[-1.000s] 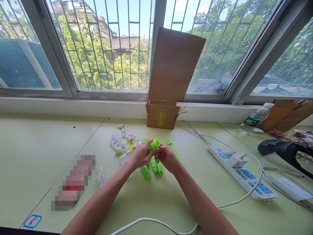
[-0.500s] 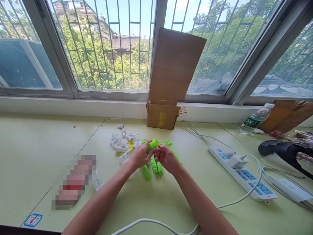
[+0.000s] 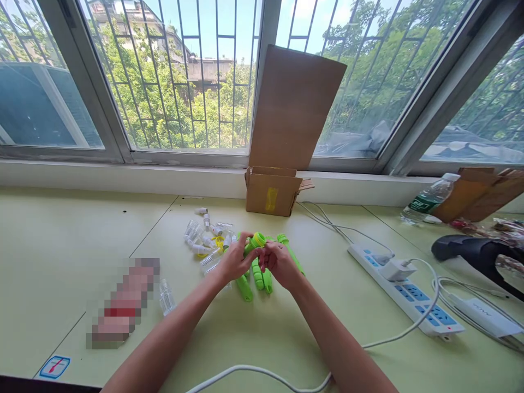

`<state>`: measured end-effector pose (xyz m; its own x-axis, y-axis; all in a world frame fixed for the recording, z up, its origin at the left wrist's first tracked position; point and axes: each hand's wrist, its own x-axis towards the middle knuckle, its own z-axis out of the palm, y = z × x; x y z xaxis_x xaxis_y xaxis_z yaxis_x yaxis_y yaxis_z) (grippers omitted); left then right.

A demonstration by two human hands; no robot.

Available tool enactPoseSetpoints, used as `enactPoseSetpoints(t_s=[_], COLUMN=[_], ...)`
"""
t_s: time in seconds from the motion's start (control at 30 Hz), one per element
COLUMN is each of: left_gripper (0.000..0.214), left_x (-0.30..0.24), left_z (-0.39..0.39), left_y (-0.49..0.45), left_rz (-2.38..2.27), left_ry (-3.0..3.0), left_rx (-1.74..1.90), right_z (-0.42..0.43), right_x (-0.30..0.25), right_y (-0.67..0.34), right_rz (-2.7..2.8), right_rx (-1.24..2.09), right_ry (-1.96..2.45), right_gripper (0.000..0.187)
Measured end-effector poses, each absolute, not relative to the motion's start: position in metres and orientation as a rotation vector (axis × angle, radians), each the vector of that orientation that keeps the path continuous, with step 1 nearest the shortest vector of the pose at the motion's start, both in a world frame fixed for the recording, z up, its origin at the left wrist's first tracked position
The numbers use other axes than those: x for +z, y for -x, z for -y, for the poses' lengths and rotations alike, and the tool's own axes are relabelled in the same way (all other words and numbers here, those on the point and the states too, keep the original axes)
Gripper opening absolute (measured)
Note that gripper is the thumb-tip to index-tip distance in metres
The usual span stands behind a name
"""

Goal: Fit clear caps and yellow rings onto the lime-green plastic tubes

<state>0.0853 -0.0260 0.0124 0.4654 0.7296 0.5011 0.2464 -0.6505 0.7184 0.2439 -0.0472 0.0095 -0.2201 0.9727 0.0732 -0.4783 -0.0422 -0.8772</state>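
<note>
My left hand (image 3: 237, 258) is closed around a green plastic tube (image 3: 257, 240) with a yellow ring at its open end. Close beside that end, my right hand (image 3: 280, 262) has its fingers pinched together; whether anything small is between them is hidden. Under and around both hands lie several more green tubes (image 3: 244, 289), partly covered by the fingers. To the left of my left hand is a loose pile of clear plastic tubes (image 3: 209, 261), small white-ended pieces (image 3: 201, 211) and yellow rings (image 3: 200, 250).
A single clear tube (image 3: 166, 297) lies by my left forearm, near a blurred-out object (image 3: 125, 305). An open cardboard box (image 3: 272, 194) stands against the window sill. On the right are a power strip (image 3: 405, 289) with cables, a water bottle (image 3: 429, 199) and a black curved object (image 3: 470, 251).
My right fingers have shifted slightly up toward the yellow-ringed end. The left hand keeps hold of the green tube in nearly the same place.
</note>
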Motion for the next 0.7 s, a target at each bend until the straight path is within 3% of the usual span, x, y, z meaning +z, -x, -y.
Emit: enactPoseSetpoints(t_s=[0.27,0.53,0.7], left_gripper=[0.03,0.034,0.032], left_x=[0.0101,0.0095,0.0137], left_z=[0.0231,0.0214,0.0253], left_y=[-0.0836,-0.0829,-0.0843], left_rz=[-0.857,-0.845,-0.803], left_ry=[-2.127,-2.113,-2.055], left_rx=[1.121,1.075,1.056], right_z=[0.0476,0.0469,0.0467], right_x=[0.0083,0.0102,0.0087], right_y=[-0.2447,-0.2437,-0.2427], right_rz=[1.061,1.003,0.963], right_rx=[1.447,1.447,1.634], right_ry=[0.798,0.808,0.727], right_gripper=[0.036,0.031,0.022])
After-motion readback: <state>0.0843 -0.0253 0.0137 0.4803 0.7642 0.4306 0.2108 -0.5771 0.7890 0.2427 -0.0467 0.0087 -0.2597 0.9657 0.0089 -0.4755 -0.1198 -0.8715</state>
